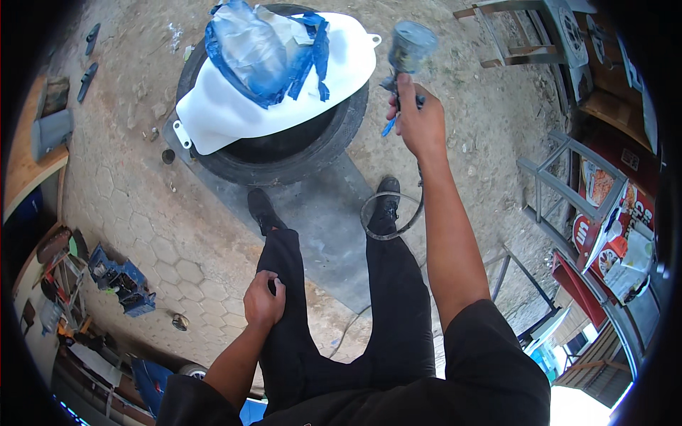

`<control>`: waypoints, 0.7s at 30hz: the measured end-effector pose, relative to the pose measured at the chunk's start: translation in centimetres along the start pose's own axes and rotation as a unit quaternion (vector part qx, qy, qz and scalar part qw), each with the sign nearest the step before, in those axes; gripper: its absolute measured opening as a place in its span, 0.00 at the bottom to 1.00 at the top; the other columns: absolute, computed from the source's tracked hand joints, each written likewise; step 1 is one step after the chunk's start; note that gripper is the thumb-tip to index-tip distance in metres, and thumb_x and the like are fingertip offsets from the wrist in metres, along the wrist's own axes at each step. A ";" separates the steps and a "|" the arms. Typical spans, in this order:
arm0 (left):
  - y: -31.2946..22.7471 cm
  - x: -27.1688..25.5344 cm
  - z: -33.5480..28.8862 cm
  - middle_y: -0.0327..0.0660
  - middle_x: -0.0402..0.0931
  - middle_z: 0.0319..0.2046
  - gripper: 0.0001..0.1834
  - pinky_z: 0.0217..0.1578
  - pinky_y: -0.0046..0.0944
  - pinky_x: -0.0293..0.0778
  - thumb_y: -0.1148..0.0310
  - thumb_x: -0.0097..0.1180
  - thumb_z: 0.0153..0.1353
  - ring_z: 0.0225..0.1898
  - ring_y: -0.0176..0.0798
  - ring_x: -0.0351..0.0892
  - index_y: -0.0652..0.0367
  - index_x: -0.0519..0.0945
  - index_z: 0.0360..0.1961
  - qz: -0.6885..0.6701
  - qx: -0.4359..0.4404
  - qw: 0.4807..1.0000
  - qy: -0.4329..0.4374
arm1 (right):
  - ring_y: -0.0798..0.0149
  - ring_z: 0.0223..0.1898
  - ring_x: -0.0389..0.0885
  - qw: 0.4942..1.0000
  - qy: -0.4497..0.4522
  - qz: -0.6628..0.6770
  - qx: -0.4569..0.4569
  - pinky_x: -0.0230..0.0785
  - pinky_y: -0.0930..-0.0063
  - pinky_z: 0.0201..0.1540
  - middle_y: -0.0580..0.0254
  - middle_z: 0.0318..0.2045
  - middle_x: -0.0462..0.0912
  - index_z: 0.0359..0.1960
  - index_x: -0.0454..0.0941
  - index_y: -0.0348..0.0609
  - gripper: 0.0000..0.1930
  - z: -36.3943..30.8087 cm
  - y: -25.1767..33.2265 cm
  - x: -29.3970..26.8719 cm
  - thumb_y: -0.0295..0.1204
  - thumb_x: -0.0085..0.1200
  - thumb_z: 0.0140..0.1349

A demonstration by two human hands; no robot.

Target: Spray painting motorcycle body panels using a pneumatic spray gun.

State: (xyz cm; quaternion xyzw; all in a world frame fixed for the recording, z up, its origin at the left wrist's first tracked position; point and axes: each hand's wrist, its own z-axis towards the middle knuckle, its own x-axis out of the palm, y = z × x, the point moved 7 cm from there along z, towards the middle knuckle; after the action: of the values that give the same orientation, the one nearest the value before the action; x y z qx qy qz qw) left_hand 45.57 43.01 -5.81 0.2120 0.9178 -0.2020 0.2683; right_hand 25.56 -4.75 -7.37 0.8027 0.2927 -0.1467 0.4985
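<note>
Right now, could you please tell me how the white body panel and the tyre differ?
The white body panel is pale and elongated; the tyre is black and round. The panel lies on top, the tyre flat beneath it. The panel is partly covered by blue-edged sheeting; the tyre shows no such wrap. Neither is held.

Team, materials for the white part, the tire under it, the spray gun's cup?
White part: smooth, light-catching white coat, probably paint; metal or plastic beneath, can't tell.
Tire: dull black rubber, by its thick ringed sidewall.
Cup: likely plastic; cloudy, semi-see-through walls, yellowish smudges.
</note>
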 end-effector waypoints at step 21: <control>0.2 0.0 0.1 0.51 0.88 0.49 0.12 0.56 0.56 0.81 0.64 0.59 0.71 0.53 0.61 0.88 0.59 0.85 0.49 -0.014 0.000 1.000 0.000 | 0.72 0.17 0.77 0.997 -0.004 -0.038 -0.070 0.69 0.72 0.24 0.62 0.20 0.84 0.32 0.84 0.36 0.37 2.9 3.3 1.5 0.63 0.51 0.80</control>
State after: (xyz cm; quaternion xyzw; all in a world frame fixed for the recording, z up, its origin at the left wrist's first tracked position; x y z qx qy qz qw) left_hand 45.72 43.12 -5.90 0.1993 0.9207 -0.2057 0.2651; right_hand 28.97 -7.93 -7.13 0.7536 0.3307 -0.1480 0.5484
